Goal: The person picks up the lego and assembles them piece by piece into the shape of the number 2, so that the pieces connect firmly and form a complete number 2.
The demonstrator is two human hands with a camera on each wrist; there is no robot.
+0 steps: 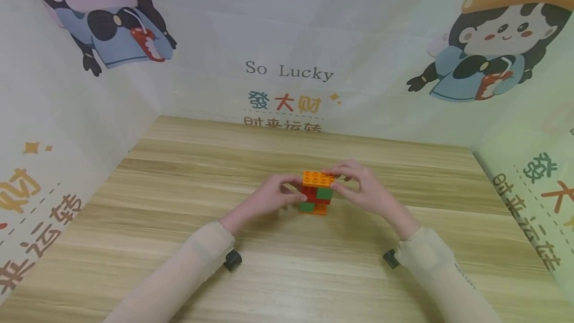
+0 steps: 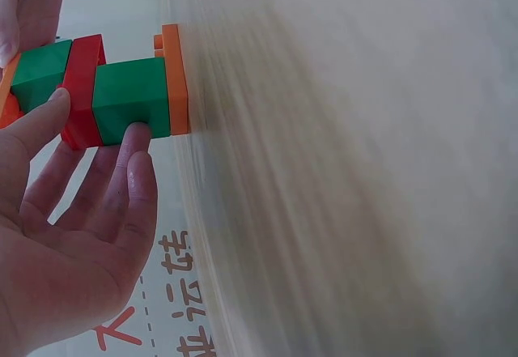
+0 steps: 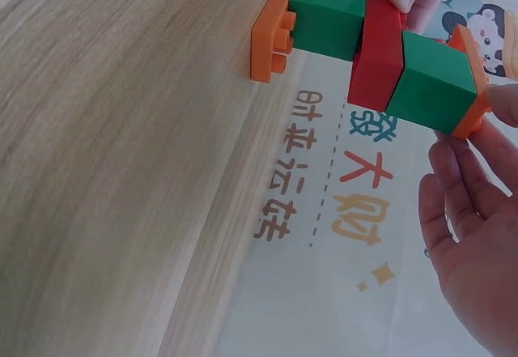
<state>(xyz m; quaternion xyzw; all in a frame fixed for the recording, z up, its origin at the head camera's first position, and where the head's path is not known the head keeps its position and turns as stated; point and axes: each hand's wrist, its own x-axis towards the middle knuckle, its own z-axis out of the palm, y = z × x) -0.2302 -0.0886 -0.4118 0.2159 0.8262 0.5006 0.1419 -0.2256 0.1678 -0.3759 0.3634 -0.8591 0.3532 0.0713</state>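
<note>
A small tower of toy building bricks stands upright on the wooden table. Its base is an orange studded brick (image 2: 177, 82), and above that come a green block (image 2: 129, 98), a red brick (image 3: 378, 53) and a second green block (image 3: 431, 82). An orange studded brick (image 1: 316, 179) forms the top. My left hand (image 1: 274, 192) holds the tower's left side, thumb against the red brick and fingers around the lower part. With thumb and fingers, my right hand (image 1: 364, 191) pinches the top orange brick at its right edge. Part of the red layer is hidden behind the left hand.
Around the tower spreads the wood-grain table (image 1: 202, 163). A white printed cloth (image 1: 287, 29) with cartoon figures and lettering walls the back and both sides. Black wrist devices (image 1: 233, 260) sit below the beige sleeves (image 1: 179, 268).
</note>
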